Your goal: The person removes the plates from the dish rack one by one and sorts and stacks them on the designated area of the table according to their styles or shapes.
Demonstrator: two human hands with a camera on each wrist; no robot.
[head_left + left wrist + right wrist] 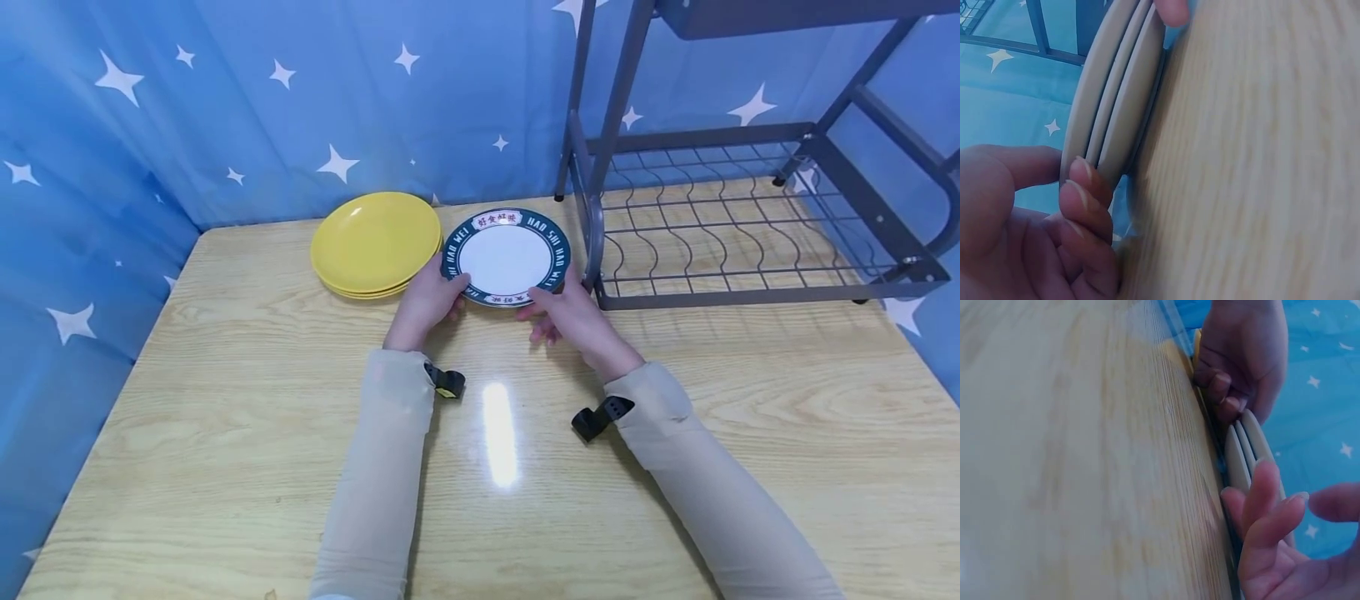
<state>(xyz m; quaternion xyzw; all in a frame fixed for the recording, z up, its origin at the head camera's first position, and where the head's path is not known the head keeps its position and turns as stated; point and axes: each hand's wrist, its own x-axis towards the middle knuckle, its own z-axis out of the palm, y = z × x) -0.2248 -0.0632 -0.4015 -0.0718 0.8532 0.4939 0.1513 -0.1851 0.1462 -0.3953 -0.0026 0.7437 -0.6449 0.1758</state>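
A stack of three round plates [504,258], the top one white with a dark green lettered rim, is on the wooden table near the back. At its lower left rim, my left hand [429,302] pinches the stack, thumb above and fingertips curled under the edges. My right hand [573,321] holds the lower right rim, its thumb over the top plate and its fingers at the underside. From the left wrist, the stacked plates [1113,81] show pale sides, close to the tabletop. Whether the bottom plate touches the table is hard to tell.
Yellow plates [375,242] are stacked just left of my left hand. A dark metal rack [772,296] with a wire shelf stands right of the plates, its post close to my right hand. A blue curtain with white stars [450,108] hangs behind the table [225,417].
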